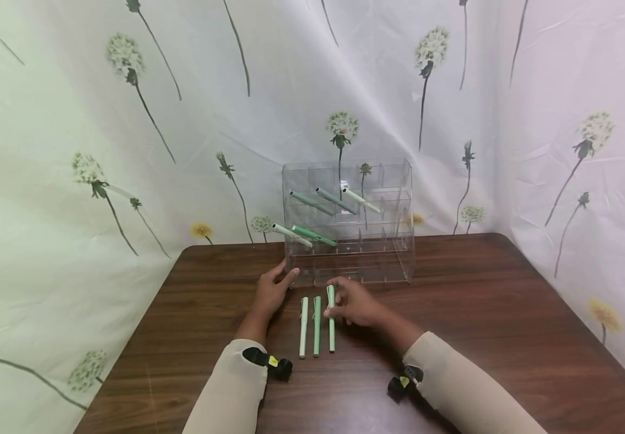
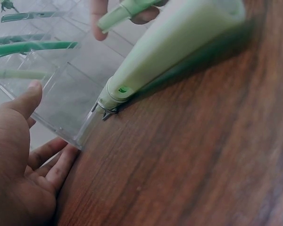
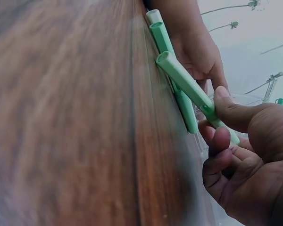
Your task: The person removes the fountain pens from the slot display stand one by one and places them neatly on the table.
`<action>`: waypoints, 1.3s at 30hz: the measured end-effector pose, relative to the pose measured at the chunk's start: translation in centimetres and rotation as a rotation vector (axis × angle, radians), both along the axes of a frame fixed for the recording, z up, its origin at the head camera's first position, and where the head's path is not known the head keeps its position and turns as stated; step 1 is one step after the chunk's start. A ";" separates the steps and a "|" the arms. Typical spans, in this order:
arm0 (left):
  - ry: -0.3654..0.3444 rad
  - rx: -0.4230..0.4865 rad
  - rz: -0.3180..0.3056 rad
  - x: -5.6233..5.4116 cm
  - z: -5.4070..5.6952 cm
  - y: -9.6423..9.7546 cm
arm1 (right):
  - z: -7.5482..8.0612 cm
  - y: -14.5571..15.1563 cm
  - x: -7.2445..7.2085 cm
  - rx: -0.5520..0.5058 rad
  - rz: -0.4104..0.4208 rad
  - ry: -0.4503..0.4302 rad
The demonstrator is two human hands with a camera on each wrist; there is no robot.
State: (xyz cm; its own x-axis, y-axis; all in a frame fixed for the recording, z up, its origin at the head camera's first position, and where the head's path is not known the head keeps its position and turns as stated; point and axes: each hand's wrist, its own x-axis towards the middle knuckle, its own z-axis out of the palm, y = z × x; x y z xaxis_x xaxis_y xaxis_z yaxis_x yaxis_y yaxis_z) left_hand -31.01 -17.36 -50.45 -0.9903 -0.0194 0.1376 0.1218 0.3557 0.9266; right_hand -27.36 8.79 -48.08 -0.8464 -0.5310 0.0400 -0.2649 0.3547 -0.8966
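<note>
At the back of the table stands a clear plastic pen rack [image 1: 363, 262] with tiers of compartments. My left hand [image 1: 272, 292] grips its lower left corner, the thumb [image 2: 29, 99] on the front side and the fingers around the edge. With thumb and fingertips my right hand [image 1: 357, 303] pinches a light green pen [image 1: 331, 328], which is tilted with its clip end toward the rack. Left of it lie a mid-green pen [image 1: 316, 328] and a pale, whitish-green pen [image 1: 304, 328], side by side on the wood.
Three pens, among them a pale green pen [image 1: 363, 202], lean in an upper tier of the rack. Below them rest a whitish pen [image 1: 293, 235] and a bright green pen [image 1: 314, 235]. The brown wooden table [image 1: 464, 361] meets a flower-printed curtain [image 1: 225, 120] behind.
</note>
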 end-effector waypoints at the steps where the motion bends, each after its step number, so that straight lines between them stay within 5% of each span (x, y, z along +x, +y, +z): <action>1: 0.000 -0.001 0.001 0.0 0.0 0.0 | -0.2 0.1 -0.1 0.001 0.006 0.000; 39: 0.006 0.005 -0.008 -0.4 -0.4 -0.1 | -2.1 0.0 -1.6 0.087 0.058 0.014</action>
